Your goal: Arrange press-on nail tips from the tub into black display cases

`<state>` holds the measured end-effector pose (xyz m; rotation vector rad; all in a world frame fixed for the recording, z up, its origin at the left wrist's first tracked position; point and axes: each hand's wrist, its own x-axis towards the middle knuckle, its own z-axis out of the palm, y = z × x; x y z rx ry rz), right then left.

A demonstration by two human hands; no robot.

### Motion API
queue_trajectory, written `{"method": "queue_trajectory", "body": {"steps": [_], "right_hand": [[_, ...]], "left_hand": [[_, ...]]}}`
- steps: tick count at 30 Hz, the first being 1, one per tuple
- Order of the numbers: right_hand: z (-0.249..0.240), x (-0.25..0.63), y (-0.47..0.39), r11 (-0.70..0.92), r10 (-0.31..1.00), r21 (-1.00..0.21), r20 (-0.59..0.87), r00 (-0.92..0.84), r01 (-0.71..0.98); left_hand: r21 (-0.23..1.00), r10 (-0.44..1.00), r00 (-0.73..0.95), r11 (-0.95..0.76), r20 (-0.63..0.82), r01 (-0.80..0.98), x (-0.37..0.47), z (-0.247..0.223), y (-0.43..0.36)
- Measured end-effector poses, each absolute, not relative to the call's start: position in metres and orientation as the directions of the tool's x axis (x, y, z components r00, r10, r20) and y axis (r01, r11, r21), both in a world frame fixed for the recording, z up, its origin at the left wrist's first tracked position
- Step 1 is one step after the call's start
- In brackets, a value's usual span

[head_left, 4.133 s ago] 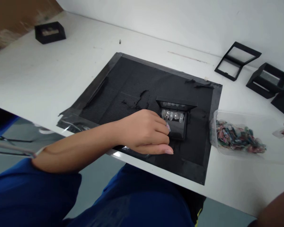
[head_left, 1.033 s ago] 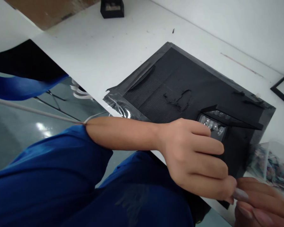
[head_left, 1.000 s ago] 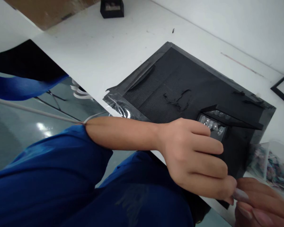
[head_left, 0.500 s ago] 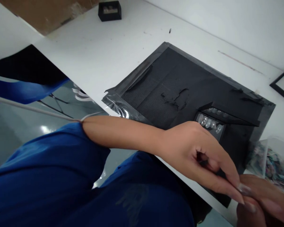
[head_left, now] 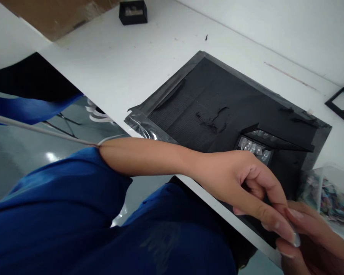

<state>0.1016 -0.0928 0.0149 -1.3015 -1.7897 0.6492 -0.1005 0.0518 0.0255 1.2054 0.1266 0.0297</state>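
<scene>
My left hand point(head_left: 246, 183) reaches in from the left, its thumb and fingertips pinched at the lower right. A small shiny, translucent piece that looks like a false nail point(head_left: 296, 240) shows at the thumb tip. My right hand point(head_left: 318, 236), partly cut off by the frame's edge, meets it there, fingers closing around the same spot. Just beyond my left hand stands an open black box point(head_left: 278, 141) with a row of clear, glittery false nails point(head_left: 253, 147) inside. My left wrist and hand hide part of the box.
Under the box lies a black mat point(head_left: 195, 103), taped to the white table point(head_left: 103, 68) and torn in places. A clear bin point(head_left: 332, 191) of colourful small packets stands right. A black frame point(head_left: 342, 103) and small black box point(head_left: 133, 12) lie farther off. A cable point(head_left: 40, 128) runs to my left arm.
My left hand has turned, so its thumb now points down along the front. My right fingers have shifted slightly left and opened around the small shiny piece, which shows more clearly.
</scene>
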Motion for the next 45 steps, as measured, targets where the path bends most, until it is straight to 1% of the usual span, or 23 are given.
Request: {"method": "queue_trajectory", "body": {"steps": [2,4,6,8,9,12,14,17,21,25,27,28,29,30,31,32,33,34,35,36,38,41,45], "right_hand": [[0.014,0.099,-0.093,0.342,0.939,-0.803,0.304,-0.159,0.488],[0.013,0.092,-0.093,0.318,0.945,-0.837,0.318,-0.077,0.446],[0.012,0.087,-0.093,0.291,0.952,-0.856,0.304,-0.040,0.426],[0.008,0.085,-0.093,0.304,0.950,-0.850,0.304,-0.072,0.431],[0.005,0.085,-0.093,0.315,0.944,-0.839,0.325,-0.056,0.443],[-0.007,0.087,-0.094,0.316,0.906,-0.798,0.415,0.087,0.513],[-0.014,0.087,-0.094,0.261,0.897,-0.769,0.416,0.147,0.583],[-0.018,0.086,-0.089,0.138,0.919,-0.709,0.353,0.178,0.691],[-0.017,0.084,-0.075,0.042,0.957,-0.616,0.251,0.145,0.787],[-0.019,0.085,-0.062,0.031,0.970,-0.574,0.216,0.115,0.818],[-0.020,0.086,-0.058,0.052,0.976,-0.563,0.205,0.078,0.825],[-0.021,0.087,-0.057,0.063,0.978,-0.556,0.201,0.060,0.828],[-0.020,0.088,-0.055,0.075,0.979,-0.551,0.199,0.044,0.831],[-0.019,0.088,-0.054,0.085,0.979,-0.549,0.201,0.033,0.832],[-0.018,0.088,-0.053,0.085,0.981,-0.550,0.192,0.027,0.831],[-0.016,0.087,-0.052,0.071,0.985,-0.552,0.171,0.030,0.831],[-0.013,0.086,-0.050,0.047,0.989,-0.552,0.142,0.038,0.832],[-0.010,0.084,-0.049,0.014,0.992,-0.551,0.109,0.056,0.834],[-0.008,0.083,-0.048,-0.021,0.994,-0.550,0.080,0.077,0.835],[-0.006,0.082,-0.048,-0.047,0.993,-0.554,0.060,0.097,0.831],[-0.005,0.081,-0.048,-0.067,0.992,-0.582,0.051,0.119,0.810],[-0.008,0.083,-0.050,-0.065,0.989,-0.635,0.063,0.136,0.770],[-0.015,0.087,-0.054,-0.057,0.981,-0.598,0.115,0.155,0.800]], "left_hand": [[0.927,0.073,0.989,0.364,-0.125,0.090,-0.101,0.026,0.053],[0.920,0.084,0.984,0.376,-0.157,0.114,-0.101,0.025,0.053],[0.924,0.135,0.976,0.367,-0.171,0.111,-0.102,0.023,0.051],[0.938,0.221,0.965,0.340,-0.144,0.062,-0.103,0.022,0.050],[0.945,0.263,0.957,0.325,-0.123,0.032,-0.103,0.022,0.049],[0.959,0.416,0.906,0.279,-0.076,-0.048,-0.103,0.025,0.049],[0.965,0.519,0.853,0.243,-0.045,-0.097,-0.103,0.026,0.049],[0.964,0.634,0.772,0.173,0.047,-0.201,-0.103,0.027,0.049],[0.955,0.707,0.695,0.105,0.126,-0.279,-0.107,0.030,0.051],[0.967,0.675,0.723,0.057,0.146,-0.248,-0.113,0.035,0.053],[0.959,0.673,0.713,0.019,0.197,-0.283,-0.114,0.034,0.053],[0.951,0.667,0.704,-0.022,0.244,-0.309,-0.114,0.031,0.053],[0.941,0.635,0.707,-0.102,0.312,-0.324,-0.113,0.028,0.054],[0.919,0.570,0.721,-0.228,0.394,-0.322,-0.112,0.025,0.056],[0.871,0.475,0.744,-0.387,0.470,-0.304,-0.110,0.022,0.057],[0.787,0.363,0.771,-0.554,0.523,-0.273,-0.108,0.018,0.059],[0.677,0.253,0.801,-0.696,0.543,-0.240,-0.106,0.016,0.060],[0.572,0.161,0.827,-0.791,0.538,-0.218,-0.104,0.013,0.062],[0.494,0.104,0.844,-0.846,0.526,-0.203,-0.103,0.011,0.063],[0.447,0.062,0.859,-0.871,0.509,-0.202,-0.102,0.010,0.065],[0.402,0.017,0.869,-0.891,0.494,-0.211,-0.102,0.009,0.067],[0.372,0.027,0.845,-0.905,0.534,-0.206,-0.105,0.008,0.070],[0.343,-0.026,0.840,-0.906,0.541,-0.249,-0.104,0.005,0.068]]}}
